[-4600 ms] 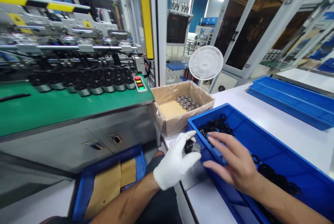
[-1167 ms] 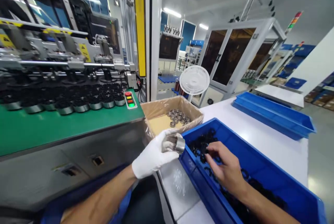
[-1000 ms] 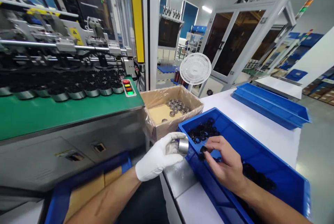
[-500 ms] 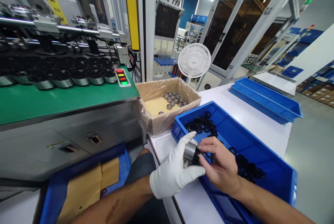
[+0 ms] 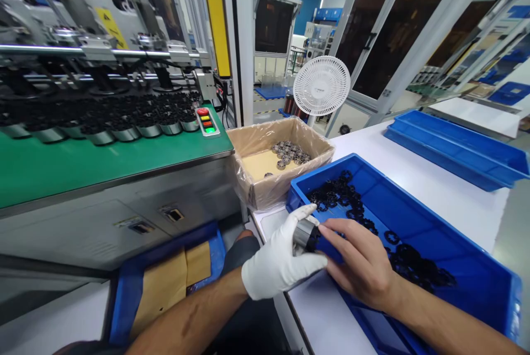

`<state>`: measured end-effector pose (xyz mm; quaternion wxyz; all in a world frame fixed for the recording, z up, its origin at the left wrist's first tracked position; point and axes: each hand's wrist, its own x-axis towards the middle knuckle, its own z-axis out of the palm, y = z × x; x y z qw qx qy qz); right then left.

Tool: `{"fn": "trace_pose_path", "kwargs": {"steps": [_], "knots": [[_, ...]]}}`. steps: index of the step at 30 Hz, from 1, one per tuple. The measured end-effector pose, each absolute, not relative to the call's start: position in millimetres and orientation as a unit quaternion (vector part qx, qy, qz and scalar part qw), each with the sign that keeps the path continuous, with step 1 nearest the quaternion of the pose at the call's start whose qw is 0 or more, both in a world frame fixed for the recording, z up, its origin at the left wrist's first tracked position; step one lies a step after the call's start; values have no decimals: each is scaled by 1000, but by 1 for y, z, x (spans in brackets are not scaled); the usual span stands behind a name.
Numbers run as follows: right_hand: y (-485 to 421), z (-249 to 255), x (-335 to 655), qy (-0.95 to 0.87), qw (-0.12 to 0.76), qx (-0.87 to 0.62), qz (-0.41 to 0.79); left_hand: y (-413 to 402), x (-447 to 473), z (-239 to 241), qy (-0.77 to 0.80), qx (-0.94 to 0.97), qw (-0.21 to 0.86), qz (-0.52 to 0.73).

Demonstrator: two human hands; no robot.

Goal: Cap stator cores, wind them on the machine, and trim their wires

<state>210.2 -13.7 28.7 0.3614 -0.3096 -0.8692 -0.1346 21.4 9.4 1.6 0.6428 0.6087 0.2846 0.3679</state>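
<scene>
My left hand (image 5: 275, 261), in a white glove, is wrapped round a silver metal stator core (image 5: 304, 232) held above the near edge of the blue bin. Against the core's right end sits a black plastic end piece (image 5: 314, 239), partly covered by fingers. My bare right hand (image 5: 360, 261) has its fingertips and thumb closed on that black end. Beneath and beyond it, the blue bin (image 5: 418, 200) holds many loose black plastic rings (image 5: 337, 192). An open, plastic-lined cardboard box (image 5: 285, 186) with slotted metal cores (image 5: 290, 152) stands behind my hands.
On the left, a green bench (image 5: 165, 153) carries rows of cores with black ends (image 5: 126, 133) under a machine, beside a button panel (image 5: 207, 122). Stacked blue trays (image 5: 459, 148) lie at the right. A white fan (image 5: 321, 85) stands behind the box. Cardboard (image 5: 161, 289) lies in a low blue bin.
My view has turned a little to the left, so the surroundings sit further right. The left hand still grips the core; the right fingers have straightened somewhat along its black end.
</scene>
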Motion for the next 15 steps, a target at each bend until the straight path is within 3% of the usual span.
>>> {"fn": "trace_pose_path", "kwargs": {"steps": [15], "knots": [[-7,17,207,-885,334,-296,-137,9,17,-16,297,605,635,377]]}}
